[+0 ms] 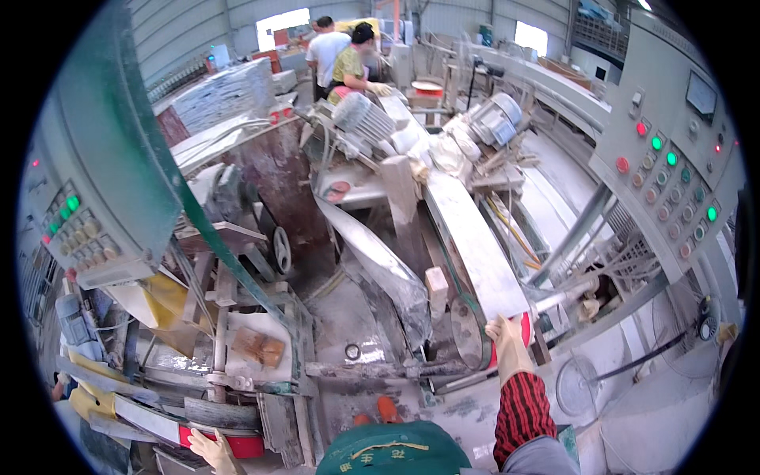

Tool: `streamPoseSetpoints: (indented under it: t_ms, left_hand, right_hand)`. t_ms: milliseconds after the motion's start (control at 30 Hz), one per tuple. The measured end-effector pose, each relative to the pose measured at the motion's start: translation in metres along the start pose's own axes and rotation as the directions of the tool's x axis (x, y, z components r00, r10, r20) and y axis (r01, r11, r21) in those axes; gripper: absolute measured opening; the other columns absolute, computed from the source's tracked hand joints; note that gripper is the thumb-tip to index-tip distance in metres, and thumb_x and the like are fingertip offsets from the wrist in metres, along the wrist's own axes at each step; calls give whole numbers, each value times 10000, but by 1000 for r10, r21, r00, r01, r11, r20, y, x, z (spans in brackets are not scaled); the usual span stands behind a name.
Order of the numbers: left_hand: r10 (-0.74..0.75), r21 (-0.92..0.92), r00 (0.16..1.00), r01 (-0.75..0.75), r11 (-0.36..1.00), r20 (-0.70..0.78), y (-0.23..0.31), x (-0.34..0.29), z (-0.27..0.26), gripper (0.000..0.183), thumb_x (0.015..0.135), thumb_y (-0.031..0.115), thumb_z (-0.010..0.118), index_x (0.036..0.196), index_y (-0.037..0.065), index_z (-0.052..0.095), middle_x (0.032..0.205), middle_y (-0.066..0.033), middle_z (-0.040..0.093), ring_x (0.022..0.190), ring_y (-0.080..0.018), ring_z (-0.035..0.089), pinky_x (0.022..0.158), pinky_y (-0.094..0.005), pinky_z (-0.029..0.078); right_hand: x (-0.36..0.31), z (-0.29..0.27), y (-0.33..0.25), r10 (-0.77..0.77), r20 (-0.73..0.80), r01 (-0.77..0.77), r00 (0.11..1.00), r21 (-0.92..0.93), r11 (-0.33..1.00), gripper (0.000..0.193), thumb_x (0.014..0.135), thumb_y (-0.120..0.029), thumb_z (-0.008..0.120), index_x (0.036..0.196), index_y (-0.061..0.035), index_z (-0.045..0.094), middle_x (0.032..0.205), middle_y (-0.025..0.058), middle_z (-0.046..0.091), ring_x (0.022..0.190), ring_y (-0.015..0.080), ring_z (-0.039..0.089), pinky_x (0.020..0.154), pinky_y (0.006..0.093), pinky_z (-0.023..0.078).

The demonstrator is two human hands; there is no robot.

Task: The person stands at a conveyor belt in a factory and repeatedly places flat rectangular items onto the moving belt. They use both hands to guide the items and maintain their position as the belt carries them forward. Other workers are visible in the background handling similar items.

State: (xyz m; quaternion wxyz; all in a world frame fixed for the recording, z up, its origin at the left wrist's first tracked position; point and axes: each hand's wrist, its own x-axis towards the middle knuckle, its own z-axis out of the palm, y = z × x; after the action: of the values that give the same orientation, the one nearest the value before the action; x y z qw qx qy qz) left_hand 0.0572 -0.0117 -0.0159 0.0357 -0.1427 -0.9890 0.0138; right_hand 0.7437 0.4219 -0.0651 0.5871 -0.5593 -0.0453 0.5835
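A long white stone slab [475, 237] lies on a narrow belt line that runs away from me. My right hand [511, 344], in a pale glove, grips the slab's near end, fingers bent over its edge; its thumb is not clearly seen. Beside that hand is a red curved end piece [526, 328] of the line. At the lower left my left hand [212, 450], also gloved, has its fingers spread against another red end piece [245, 446]. A second white strip [146, 417] lies on the belt just beyond those fingers.
Control panels with lit buttons stand at the left [95, 214] and right [673, 158]. Motors [362, 116] sit over the far line, where two people [348, 63] stand. A wooden post [402, 206], a handwheel [282, 250] and wet floor [348, 317] lie between the lines.
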Motion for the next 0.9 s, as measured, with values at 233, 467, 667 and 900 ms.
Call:
streamPoseSetpoints:
  t_ms: [233, 467, 667, 900]
  left_hand:
    - [66, -104, 972, -91, 990, -226, 6, -8, -38, 756, 824, 338, 662, 1433, 56, 313, 1444, -276, 326, 1308, -436, 332, 1110, -479, 253]
    - [61, -73, 954, -86, 994, -294, -9, 42, -46, 700, 862, 328, 605, 1438, 58, 313, 1454, -264, 321, 1320, -445, 319, 1105, -470, 254]
    - [111, -23, 915, -130, 991, -388, -7, 32, -25, 511, 921, 328, 505, 1352, 60, 445, 1436, -193, 392, 1315, -387, 353, 1087, -508, 233]
    - [78, -110, 941, -120, 987, -330, 11, 22, -50, 479, 928, 328, 485, 1322, 55, 480, 1440, -190, 386, 1328, -387, 336, 1101, -508, 218]
  right_hand:
    - [-42, -43, 78, -293, -42, 295, 955, 77, 952, 789, 886, -3, 528, 1481, -346, 139, 771, 106, 561, 480, 179, 467, 428, 297, 412]
    - [-20, -179, 149, -81, -178, -33, 981, -557, 830, 672, 878, -82, 607, 1432, -279, 281, 780, 163, 621, 553, 252, 581, 451, 370, 463]
    - [-58, -176, 123, 243, 53, -127, 969, -732, 669, 606, 905, -131, 595, 1436, -150, 305, 890, 225, 667, 664, 308, 668, 525, 405, 540]
    - [-79, -63, 150, 298, 196, 50, 934, -899, 435, 552, 894, -110, 599, 1409, -129, 399, 897, 177, 681, 654, 242, 663, 556, 350, 547]
